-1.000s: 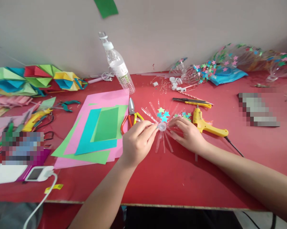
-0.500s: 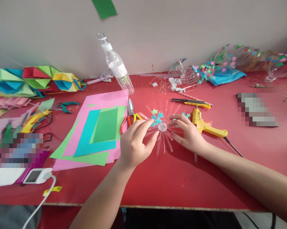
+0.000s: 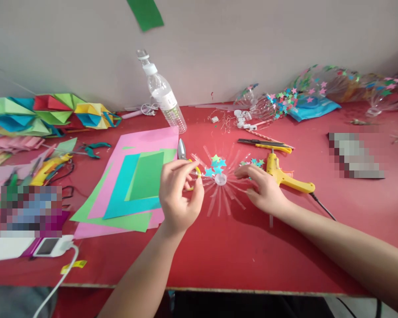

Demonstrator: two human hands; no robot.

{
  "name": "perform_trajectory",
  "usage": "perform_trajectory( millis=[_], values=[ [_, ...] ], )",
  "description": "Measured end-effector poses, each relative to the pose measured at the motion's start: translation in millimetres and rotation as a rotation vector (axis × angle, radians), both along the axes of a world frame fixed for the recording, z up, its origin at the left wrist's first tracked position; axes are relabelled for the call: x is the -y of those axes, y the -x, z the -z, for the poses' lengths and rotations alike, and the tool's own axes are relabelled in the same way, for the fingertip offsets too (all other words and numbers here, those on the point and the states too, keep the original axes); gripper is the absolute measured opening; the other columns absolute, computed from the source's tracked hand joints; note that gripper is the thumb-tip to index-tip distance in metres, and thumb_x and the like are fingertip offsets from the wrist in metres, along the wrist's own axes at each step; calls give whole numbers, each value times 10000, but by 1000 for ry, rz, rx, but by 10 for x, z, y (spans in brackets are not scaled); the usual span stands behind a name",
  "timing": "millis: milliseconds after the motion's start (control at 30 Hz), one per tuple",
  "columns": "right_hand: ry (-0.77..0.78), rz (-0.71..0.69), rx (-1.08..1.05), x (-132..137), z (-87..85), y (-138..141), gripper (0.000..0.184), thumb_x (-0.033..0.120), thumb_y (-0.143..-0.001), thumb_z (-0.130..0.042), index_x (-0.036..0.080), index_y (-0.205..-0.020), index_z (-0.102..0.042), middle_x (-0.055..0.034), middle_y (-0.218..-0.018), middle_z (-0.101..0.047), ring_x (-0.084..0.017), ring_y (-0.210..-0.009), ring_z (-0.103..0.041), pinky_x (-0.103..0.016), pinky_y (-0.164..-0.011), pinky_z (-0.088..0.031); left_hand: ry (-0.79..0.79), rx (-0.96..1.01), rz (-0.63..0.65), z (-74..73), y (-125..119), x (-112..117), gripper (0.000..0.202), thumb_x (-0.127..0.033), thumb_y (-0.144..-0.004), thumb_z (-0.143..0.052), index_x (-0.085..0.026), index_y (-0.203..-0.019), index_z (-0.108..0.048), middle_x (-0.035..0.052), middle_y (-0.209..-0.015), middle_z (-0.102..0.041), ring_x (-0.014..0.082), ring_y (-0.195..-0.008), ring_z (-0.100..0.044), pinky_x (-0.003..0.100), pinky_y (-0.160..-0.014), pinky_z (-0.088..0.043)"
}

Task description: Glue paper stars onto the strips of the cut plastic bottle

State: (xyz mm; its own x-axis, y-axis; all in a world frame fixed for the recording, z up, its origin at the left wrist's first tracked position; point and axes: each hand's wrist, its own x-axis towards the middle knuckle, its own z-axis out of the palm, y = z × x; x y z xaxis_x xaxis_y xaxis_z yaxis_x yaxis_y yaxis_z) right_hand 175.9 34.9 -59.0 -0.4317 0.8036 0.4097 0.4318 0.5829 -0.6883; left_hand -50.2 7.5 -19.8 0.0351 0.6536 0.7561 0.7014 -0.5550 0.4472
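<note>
Left hand [image 3: 178, 194], grip apart, and right hand [image 3: 268, 193], grip impossible to tell, flank clear plastic strips [image 3: 220, 204]; a stray knuckle could scatter the paper stars [image 3: 218, 168].

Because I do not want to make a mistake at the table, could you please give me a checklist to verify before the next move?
1. Plastic strips fan out around the clear ring: ok.
2. Stars fixed to the strips: cannot tell.
3. Left hand holds nothing between thumb and index fingertip: ok, they are apart.
4. Grey-tipped tool fully visible: not ok, the left hand hides part.
5. Glue gun away from the paper sheets: ok.
6. Glue gun cold: cannot tell.
</note>
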Motion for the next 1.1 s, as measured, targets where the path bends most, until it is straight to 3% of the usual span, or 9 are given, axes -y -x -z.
perform_trajectory(
  millis=[133, 267, 433, 633, 767, 900, 1000, 1100],
  values=[
    [-28, -44, 78, 68, -5, 30, 584, -31, -570, -403, 194, -1089, -552, -123, -1243, -567, -255, -1121, -577, -416, -901, -528, 13, 132, -11, 30, 38, -77, 338, -147, -812, -633, -220, -1141, -637, 94, -1178, -543, 242, -1131, -537, 413, -957, -497],
    [-141, 23, 59, 120, -86, 20, 542, -4, -572, -433, 210, -1049, -574, -129, -1404, -408, -256, -1058, -574, -443, -856, -523, 121, 260, 116, 88, 49, -118, 320, -150, -836, -608, -233, -1144, -632, 88, -1209, -536, 247, -1198, -517, 450, -1036, -454],
    [-178, 30, -57, 111, -146, -7, 450, 34, -625, -452, 226, -1014, -568, -101, -1198, -526, -237, -1004, -575, -406, -773, -530, 180, 250, 182, 104, 54, -101, 344, -127, -835, -595, -234, -1160, -623, 95, -1224, -544, 250, -1212, -510, 470, -1070, -425],
    [-178, -37, -122, 110, -145, 0, 314, 56, -766, -475, 221, -1019, -561, -74, -960, -600, -175, -806, -571, -318, -635, -512, 127, 275, 129, 106, 60, -121, 331, -161, -819, -626, -232, -1141, -645, 91, -1245, -530, 256, -1236, -493, 465, -1082, -406],
    [-203, -25, -141, 133, -175, -6, 240, 72, -832, -496, 221, -1009, -560, -50, -889, -603, -145, -728, -553, -291, -608, -490, 154, 551, 123, 153, 73, -198, 260, -214, -851, -616, -219, -1109, -649, 83, -1206, -567, 230, -1211, -526, 424, -1074, -410],
    [-132, 138, -209, 111, -177, -5, 125, 130, -864, -548, 231, -937, -550, 3, -799, -568, -101, -608, -502, -252, -546, -440, 254, 902, 96, 211, 101, -293, 83, -247, -861, -622, -191, -922, -629, 52, -1010, -650, 163, -987, -629, 341, -945, -476],
    [-32, 279, -268, 70, -170, -10, 87, 194, -855, -620, 227, -819, -548, 29, -733, -548, -92, -585, -486, -238, -526, -408, 309, 995, 83, 230, 123, -347, 122, -216, -786, -697, -180, -812, -583, 18, -856, -658, 130, -826, -635, 293, -855, -487],
    [30, 312, -241, 39, -191, -33, 95, 244, -878, -616, 218, -788, -602, 20, -714, -611, -101, -608, -528, -248, -570, -424, 319, 1032, 52, 219, 152, -384, 133, -230, -771, -702, -178, -812, -587, 26, -874, -666, 138, -856, -646, 298, -869, -483]
  ],
)
